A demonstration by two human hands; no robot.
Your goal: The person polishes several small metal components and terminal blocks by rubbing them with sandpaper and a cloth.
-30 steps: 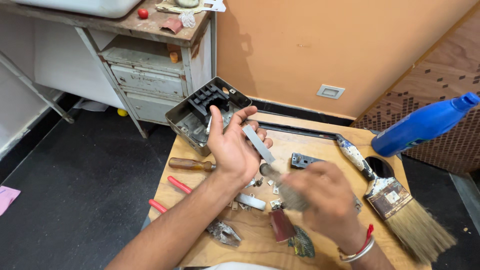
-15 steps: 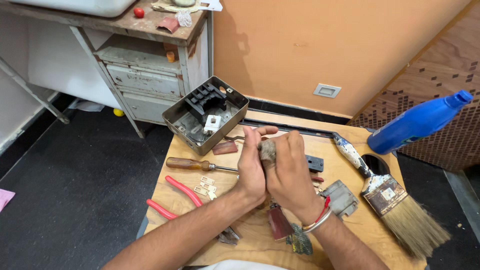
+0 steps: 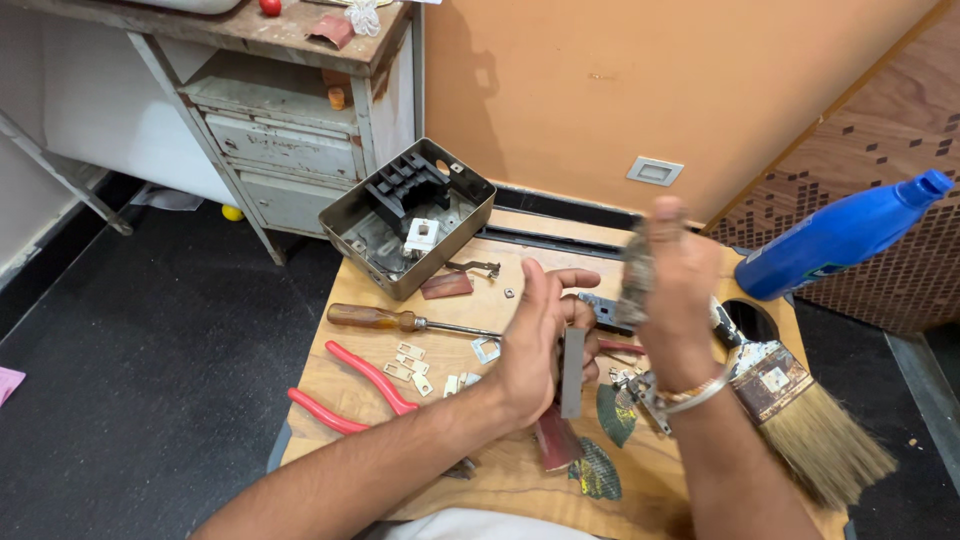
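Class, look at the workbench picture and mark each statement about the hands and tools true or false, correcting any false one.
1. The left hand holds a flat grey metal strip. True.
2. The right hand is raised and grips a grey wad, perhaps cloth or steel wool. True.
3. The pliers on the wooden board have blue handles. False: the handles are red.
4. The blue bottle stands upright at the board's left edge. False: it lies tilted at the right.
5. A wooden-handled screwdriver lies between the metal box and the pliers. True.
6. The paintbrush is in the left hand. False: it lies on the board, by the right forearm.
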